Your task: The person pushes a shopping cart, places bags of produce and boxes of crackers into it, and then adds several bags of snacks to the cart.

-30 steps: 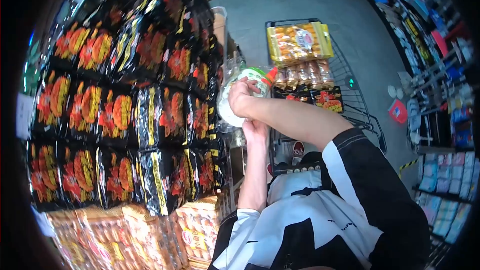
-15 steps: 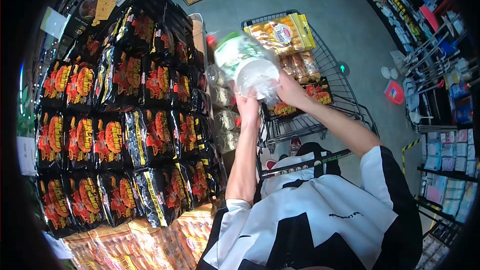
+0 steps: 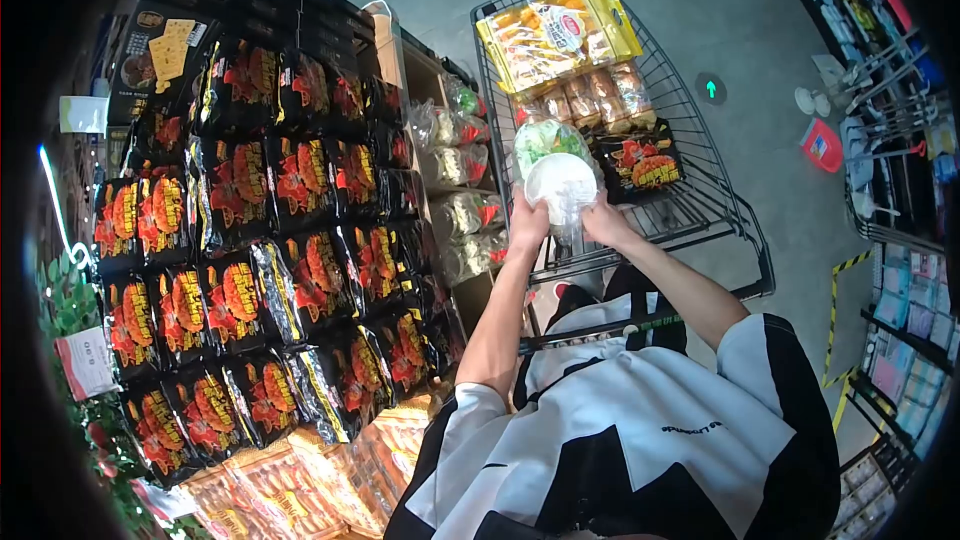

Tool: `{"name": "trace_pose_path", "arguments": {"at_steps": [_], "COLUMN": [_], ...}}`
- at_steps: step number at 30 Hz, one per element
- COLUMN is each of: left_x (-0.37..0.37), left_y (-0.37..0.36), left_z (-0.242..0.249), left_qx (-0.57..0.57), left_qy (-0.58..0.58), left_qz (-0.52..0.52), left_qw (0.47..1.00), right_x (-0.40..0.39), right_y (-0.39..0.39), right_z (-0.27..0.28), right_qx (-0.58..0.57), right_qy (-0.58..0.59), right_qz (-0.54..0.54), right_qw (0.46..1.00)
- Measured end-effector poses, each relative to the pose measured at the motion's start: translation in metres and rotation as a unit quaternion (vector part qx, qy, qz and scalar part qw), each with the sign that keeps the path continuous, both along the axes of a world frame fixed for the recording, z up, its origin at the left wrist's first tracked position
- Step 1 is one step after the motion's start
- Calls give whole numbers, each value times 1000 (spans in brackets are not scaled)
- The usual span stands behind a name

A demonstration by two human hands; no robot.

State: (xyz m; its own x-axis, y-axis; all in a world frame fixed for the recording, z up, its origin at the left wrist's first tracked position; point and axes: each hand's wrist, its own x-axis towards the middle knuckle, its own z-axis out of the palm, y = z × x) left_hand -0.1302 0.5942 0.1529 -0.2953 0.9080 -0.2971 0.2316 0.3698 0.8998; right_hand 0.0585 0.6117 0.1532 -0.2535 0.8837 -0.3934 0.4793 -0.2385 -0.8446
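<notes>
Both hands grip a clear plastic package (image 3: 560, 185) with a white round end and a green, leafy-looking part above it; its contents I cannot make out. My left hand (image 3: 529, 220) is closed on its left side, and my right hand (image 3: 604, 220) is closed on its right side. It is held over the near left part of a black wire shopping cart (image 3: 735, 210). Inside the cart lie a yellow bag of packaged food (image 3: 560, 35), a clear pack of brown bread rolls (image 3: 612, 95) and a black packet with red and yellow print (image 3: 643, 160).
Stacked black packets (image 3: 235, 190) fill the display on the left. Beside it, a wooden-sided bin (image 3: 388, 55) holds clear bags (image 3: 462, 215) with red labels. Cleaning tools, including a red dustpan (image 3: 821, 145), hang on the right. Grey floor (image 3: 740, 15) lies beyond the cart.
The package has come down and right, from beside the cart's left edge to over its near part, and is tilted less. Both hands moved with it; the view has shifted.
</notes>
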Motion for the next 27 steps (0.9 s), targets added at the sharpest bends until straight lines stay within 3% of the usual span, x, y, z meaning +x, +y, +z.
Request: {"name": "trace_pose_path", "arguments": {"at_steps": [3,6,7,9,11,14,15,18,19,20,23,24,26,27], "left_x": [-4,2,0,-17,-25,-10,0,4,1,-5,-19,-19,-32,-44], "left_y": [-2,0,2,4,3,-4,-7,-28,-38,-50,-75,-84,-97,-104], "left_z": [-4,27,24,-45,-73,-29,2,14,8,3,26,57,94,93], "left_qx": [-23,-92,-111,-70,-32,-63,-104,-86,-54,-73,-24,-6,27,45], "left_qy": [-61,-64,-59,-27,20,162,165,145,57,59,-99,-157,-169,-148], "left_qz": [19,49,58,84,82,82,94,81,87,63,53,59,44,48], "left_qw": [998,993,990,994,996,981,976,982,993,994,993,986,984,987], "right_x": [-1,-5,-12,-20,-25,-28,-29,-32,-34,-37,-35,-33,-25,-22], "right_y": [1,14,12,16,14,16,17,24,25,26,23,21,12,14], "right_z": [5,-1,-14,-47,-37,-44,-57,-100,-103,-106,-51,-38,18,8], "right_qx": [-93,-131,-138,-103,-107,-115,-103,-70,-65,-66,-79,-74,-55,-34], "right_qy": [50,12,20,-41,-50,-52,-52,-53,-54,-59,-26,-7,39,57], "right_qz": [11,92,64,112,123,124,140,160,154,165,189,187,189,187], "right_qw": [994,987,988,987,985,984,983,983,984,982,978,979,980,980]}}
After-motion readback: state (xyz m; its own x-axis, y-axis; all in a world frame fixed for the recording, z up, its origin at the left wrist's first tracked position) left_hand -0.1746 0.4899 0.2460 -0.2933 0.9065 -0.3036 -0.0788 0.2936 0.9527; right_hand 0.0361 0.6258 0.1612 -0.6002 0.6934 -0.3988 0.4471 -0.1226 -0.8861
